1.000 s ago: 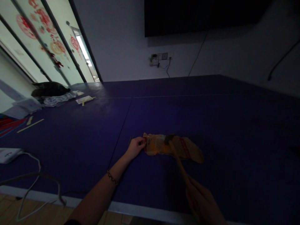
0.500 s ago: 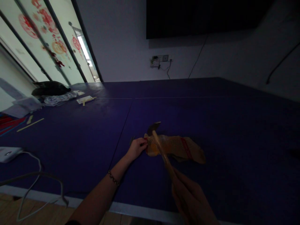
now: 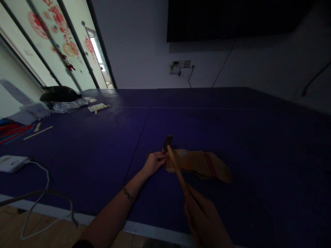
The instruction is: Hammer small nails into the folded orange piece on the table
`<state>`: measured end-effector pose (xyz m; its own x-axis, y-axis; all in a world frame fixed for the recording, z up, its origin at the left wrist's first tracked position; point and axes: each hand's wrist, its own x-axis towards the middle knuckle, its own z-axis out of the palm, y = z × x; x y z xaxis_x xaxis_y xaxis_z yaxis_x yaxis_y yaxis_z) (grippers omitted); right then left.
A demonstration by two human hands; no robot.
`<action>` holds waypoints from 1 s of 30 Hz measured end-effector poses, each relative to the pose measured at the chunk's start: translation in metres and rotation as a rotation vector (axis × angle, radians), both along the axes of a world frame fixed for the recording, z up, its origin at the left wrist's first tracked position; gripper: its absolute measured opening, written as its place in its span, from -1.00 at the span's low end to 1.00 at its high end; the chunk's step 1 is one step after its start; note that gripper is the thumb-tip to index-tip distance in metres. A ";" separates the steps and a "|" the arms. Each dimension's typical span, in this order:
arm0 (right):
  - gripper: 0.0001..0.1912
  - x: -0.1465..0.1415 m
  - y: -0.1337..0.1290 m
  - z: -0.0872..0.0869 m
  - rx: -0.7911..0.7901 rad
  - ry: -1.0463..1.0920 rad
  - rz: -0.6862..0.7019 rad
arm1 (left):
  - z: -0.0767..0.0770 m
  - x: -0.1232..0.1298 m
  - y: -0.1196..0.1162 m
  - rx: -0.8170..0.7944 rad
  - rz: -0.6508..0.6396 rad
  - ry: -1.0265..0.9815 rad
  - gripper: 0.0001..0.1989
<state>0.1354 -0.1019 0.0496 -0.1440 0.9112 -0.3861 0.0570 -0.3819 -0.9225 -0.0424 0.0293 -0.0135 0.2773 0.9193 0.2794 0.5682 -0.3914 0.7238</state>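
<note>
My right hand [image 3: 200, 210] is wrapped round the wooden handle of a hammer [image 3: 176, 167]. The hammer's dark head is over the left end of a brown, flat piece with red bands [image 3: 199, 163], which lies on the purple table. It looks like cardboard or thick paper, but I cannot tell which. My left hand [image 3: 154, 163] rests at that same end, thumb and fingertips pinched together close to the hammer head. Whatever is between those fingers is too small and dark to make out. Several thin dark sticks, perhaps nails [image 3: 149, 153], lie just behind my left hand.
On the purple table [image 3: 108, 148], a white device [image 3: 12, 163] with a cable sits at the left. Farther back are red and blue strips [image 3: 15, 132], a yellowish stick [image 3: 38, 133], a small white tray [image 3: 97, 107] and a black bag [image 3: 60, 93]. A wall with sockets [image 3: 182, 64] stands behind.
The hammer head has shifted slightly left and turned a little, staying close to my left fingers. My left hand keeps its pinch at the brown piece's end. The whole view has shifted slightly.
</note>
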 end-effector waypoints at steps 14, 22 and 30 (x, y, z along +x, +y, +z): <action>-0.42 -0.006 0.001 0.003 0.035 -0.051 0.006 | 0.006 0.003 -0.003 -0.029 0.026 -0.019 -0.85; -0.35 -0.003 -0.004 0.007 0.024 -0.003 -0.091 | 0.009 0.005 -0.005 -0.019 0.093 0.024 -0.90; -0.38 0.030 0.001 0.000 -0.041 0.134 -0.263 | 0.007 0.006 -0.006 -0.033 0.103 -0.016 -0.90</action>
<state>0.1653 -0.1014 0.0495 0.0432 0.9081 -0.4166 -0.1701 -0.4042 -0.8987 -0.0363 0.0233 -0.0067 0.1766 0.9514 0.2523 0.5927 -0.3074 0.7444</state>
